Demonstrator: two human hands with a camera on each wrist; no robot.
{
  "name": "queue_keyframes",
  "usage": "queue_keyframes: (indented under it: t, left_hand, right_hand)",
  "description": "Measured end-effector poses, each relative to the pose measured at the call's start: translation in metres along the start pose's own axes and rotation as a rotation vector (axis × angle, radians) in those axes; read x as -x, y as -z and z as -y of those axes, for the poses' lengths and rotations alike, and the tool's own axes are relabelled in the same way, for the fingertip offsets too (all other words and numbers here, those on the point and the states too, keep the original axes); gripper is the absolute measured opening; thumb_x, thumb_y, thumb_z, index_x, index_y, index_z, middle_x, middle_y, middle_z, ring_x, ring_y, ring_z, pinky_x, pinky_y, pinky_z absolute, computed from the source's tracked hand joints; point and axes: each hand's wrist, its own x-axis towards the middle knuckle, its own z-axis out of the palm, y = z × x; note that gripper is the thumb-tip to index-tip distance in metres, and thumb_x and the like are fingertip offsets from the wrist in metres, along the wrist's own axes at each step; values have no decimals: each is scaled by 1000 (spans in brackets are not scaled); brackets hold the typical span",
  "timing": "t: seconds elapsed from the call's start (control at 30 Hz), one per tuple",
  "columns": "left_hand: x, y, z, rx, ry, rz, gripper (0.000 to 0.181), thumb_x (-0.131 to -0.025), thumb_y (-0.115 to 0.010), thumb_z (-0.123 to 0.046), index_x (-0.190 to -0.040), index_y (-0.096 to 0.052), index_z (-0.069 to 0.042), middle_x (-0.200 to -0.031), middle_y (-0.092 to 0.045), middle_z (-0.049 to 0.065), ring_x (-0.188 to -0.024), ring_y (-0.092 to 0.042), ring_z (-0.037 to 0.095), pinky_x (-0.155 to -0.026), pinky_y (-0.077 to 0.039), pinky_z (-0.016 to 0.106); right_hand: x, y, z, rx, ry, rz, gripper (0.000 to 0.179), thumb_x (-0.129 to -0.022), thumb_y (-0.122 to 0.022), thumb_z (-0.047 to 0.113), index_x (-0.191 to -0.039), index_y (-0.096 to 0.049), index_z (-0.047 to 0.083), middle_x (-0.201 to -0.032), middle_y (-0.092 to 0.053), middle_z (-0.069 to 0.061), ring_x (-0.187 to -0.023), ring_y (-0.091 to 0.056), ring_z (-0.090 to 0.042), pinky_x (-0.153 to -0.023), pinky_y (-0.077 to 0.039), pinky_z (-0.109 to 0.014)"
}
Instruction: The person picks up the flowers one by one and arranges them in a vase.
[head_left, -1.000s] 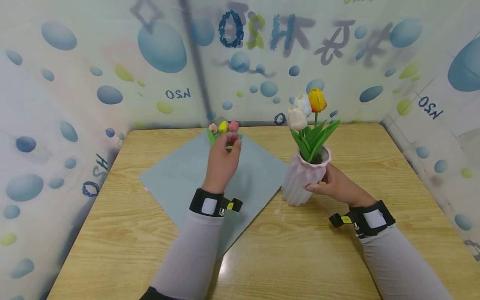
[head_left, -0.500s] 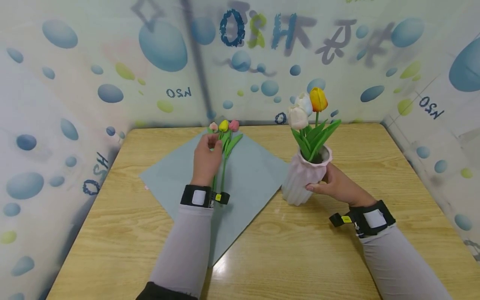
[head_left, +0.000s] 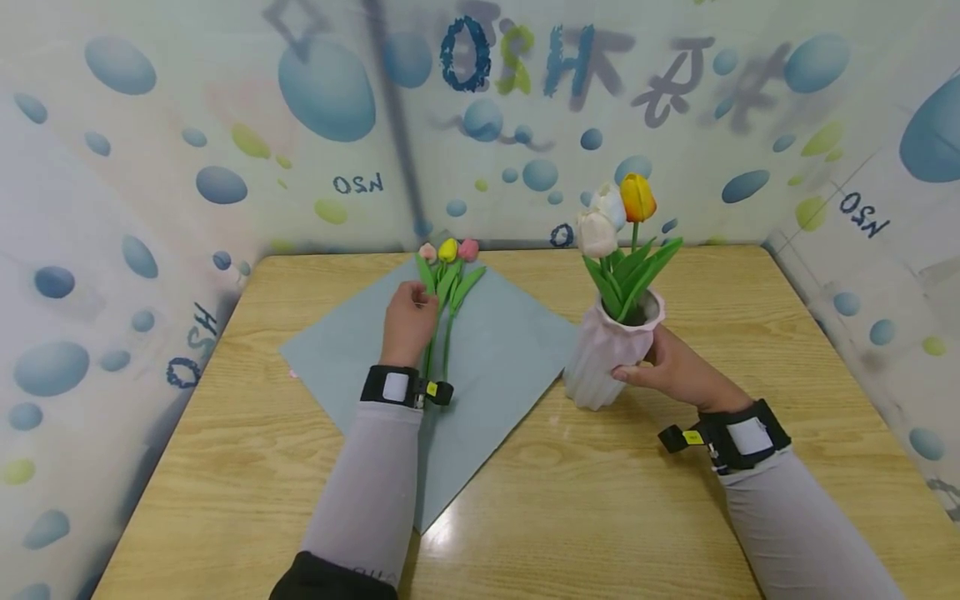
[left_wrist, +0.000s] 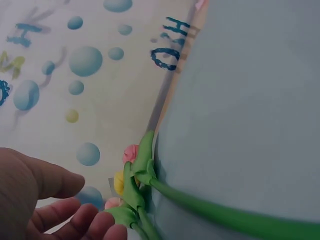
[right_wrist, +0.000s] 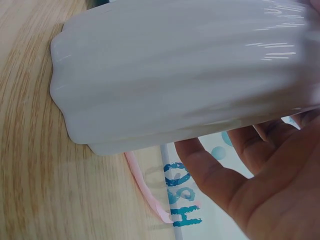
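Three tulips, one yellow and two pink (head_left: 448, 250), lie side by side on a blue-grey sheet of paper (head_left: 495, 367), their heads at its far corner. Just left of their stems is my left hand (head_left: 409, 321), fingers loosely bent. The left wrist view shows a gap between its thumb (left_wrist: 62, 182) and fingers, with green leaves (left_wrist: 142, 160) close beyond the fingertips. My right hand (head_left: 678, 371) grips a ribbed white-pink vase (head_left: 607, 358) from the right, thumb in front. White tulips (head_left: 597, 233) and an orange-yellow tulip (head_left: 637, 198) stand in the vase.
Everything stands on a light wooden table (head_left: 247, 467), with a patterned cloth wall (head_left: 480, 167) behind and at both sides. A pink ribbon-like strip (right_wrist: 145, 190) lies beyond the vase in the right wrist view. A small pink bit (head_left: 292, 375) peeks from the sheet's left corner.
My left hand has moved left and back towards me, off the tulips, so their leaves and stems now show. The right hand and the vase have stayed in place.
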Motion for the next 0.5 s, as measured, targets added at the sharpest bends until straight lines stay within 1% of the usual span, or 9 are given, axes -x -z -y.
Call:
queue_keyframes:
  t: [0.13,0.27,0.4,0.5]
  left_hand:
    - [0,-1,3,-68,4,54,39,-105,-58,-24,-136,-56,-1,-123,-66,17,-105,-64,33,-86,-53,44]
    - [1,-2,4,-116,14,93,39,-105,-58,-25,-136,-56,-2,-122,-65,16,-102,-63,31,-84,-51,42]
    - [3,-3,3,-177,20,105,38,-105,-58,-25,-136,-57,-2,-122,-66,15,-102,-62,31,-85,-52,43]
    - [4,-4,3,-244,17,106,35,-104,-59,-23,-133,-59,-2,-122,-67,16,-104,-63,31,-88,-53,45]
  right_hand:
    - [0,0,-1,4,-3,-4,74,-95,-73,9,-155,-30,10,-148,-49,-13,-126,-53,-7,-102,-44,-13]
    - [0,0,-1,2,-2,-5,73,-95,-73,8,-155,-31,9,-147,-50,-13,-125,-53,-6,-102,-44,-13]
    - [0,0,-2,1,0,-3,73,-95,-73,8,-154,-31,9,-146,-50,-12,-125,-54,-6,-102,-45,-14]
    - [0,0,-2,3,1,-3,72,-95,-73,8,-154,-32,9,-145,-51,-12,-125,-54,-6,-101,-45,-14]
